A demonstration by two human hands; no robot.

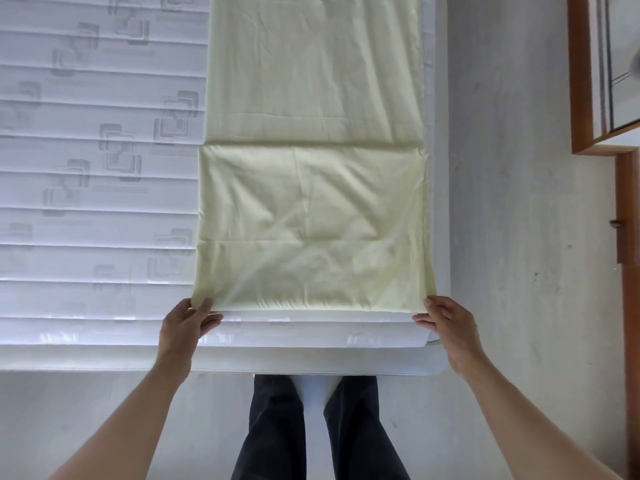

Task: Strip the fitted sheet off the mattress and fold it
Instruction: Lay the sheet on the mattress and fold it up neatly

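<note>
On the left lies the bare mattress [97,174], its quilted white top fully uncovered, so the stripping looks done and the folding is the step in hand. Right of it the one pale yellow-green fitted sheet [311,188] lies as a long narrow strip along the mattress's right side, its near end already doubled back on itself — a crosswise edge shows partway up the strip. The left hand [188,323] pinches the near left corner of that doubled end, fingers curled over the cloth and thumb beneath; further right, the right hand [446,320] grips the near right corner in the same way, so both hands are closed on fabric, neither slack. The next move, as I judge it, calls for lifting both corners evenly and carrying them away from the body to lay another fold, keeping the side edges aligned — the right edge runs close to the mattress's border and could slip off. By count: one mattress, one sheet, two hands.
</note>
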